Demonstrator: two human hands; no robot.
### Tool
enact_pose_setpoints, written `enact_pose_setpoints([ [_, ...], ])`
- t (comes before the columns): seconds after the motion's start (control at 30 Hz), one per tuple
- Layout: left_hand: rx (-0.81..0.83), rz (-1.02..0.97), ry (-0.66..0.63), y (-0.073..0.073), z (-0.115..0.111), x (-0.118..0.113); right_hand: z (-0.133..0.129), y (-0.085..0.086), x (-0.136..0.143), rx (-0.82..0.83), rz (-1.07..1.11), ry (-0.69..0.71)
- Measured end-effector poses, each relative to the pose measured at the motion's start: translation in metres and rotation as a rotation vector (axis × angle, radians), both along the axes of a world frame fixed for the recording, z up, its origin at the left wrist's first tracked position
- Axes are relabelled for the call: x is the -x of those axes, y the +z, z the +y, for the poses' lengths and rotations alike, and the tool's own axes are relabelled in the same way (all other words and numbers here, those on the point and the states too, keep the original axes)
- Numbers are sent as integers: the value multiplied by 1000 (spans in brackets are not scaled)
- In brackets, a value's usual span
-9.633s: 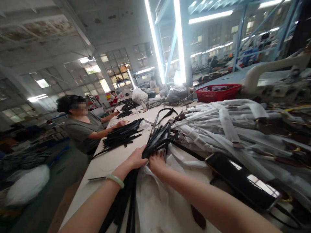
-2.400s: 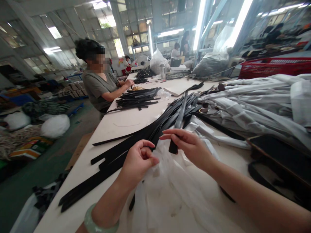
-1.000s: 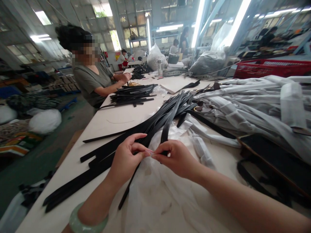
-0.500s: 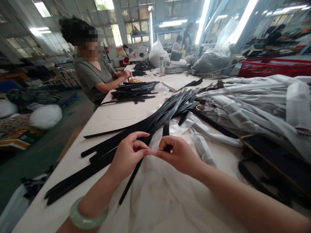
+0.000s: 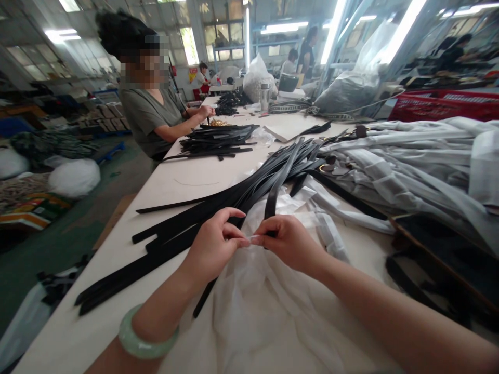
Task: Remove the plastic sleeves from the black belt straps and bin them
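Thin white translucent sheeting (image 5: 249, 301) hangs and spreads below my hands. My left hand (image 5: 220, 241) pinches its upper edge between thumb and finger. Close beside it, my right hand (image 5: 286, 241) is closed on the same edge, fingertips nearly touching the left ones. A black strap (image 5: 272, 202) runs up from behind the right fingers; whether that hand also grips it is unclear. Long black straps (image 5: 234, 195) lie in a bundle beyond and to the left of my hands. A pale green bangle (image 5: 146, 335) circles my left wrist.
White-wrapped straps (image 5: 405, 161) pile up at the right, with a dark case-like object (image 5: 448, 254) nearer. Across the white table (image 5: 156, 192), a person (image 5: 152, 111) works by more black straps (image 5: 218, 140). A red crate (image 5: 436, 104) stands at the back right.
Both hands stay together, slightly further right in view. The white sheeting now shows raised between the fingertips and spreads more visibly below them.
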State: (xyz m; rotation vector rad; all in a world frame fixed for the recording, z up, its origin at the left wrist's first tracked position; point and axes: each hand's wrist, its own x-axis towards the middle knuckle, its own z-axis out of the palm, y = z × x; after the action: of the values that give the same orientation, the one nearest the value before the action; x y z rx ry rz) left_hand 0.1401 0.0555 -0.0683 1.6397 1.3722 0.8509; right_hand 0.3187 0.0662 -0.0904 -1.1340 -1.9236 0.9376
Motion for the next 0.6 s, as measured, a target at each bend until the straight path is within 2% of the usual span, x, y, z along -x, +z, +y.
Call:
enact_pose_setpoints([
  [0.1,-39,35,-24,0,-1,-2,-2,0,0,-55,-67,-43],
  [0.27,-13,-21,-115,-2,-3,-4,-4,0,0,-93,-119,-62],
  [0.43,103,-173,-148,-7,-3,-4,-4,0,0,-215,-135,-52],
  [0.6,205,-318,-104,-11,-2,-7,-9,2,4,-231,49,-34],
])
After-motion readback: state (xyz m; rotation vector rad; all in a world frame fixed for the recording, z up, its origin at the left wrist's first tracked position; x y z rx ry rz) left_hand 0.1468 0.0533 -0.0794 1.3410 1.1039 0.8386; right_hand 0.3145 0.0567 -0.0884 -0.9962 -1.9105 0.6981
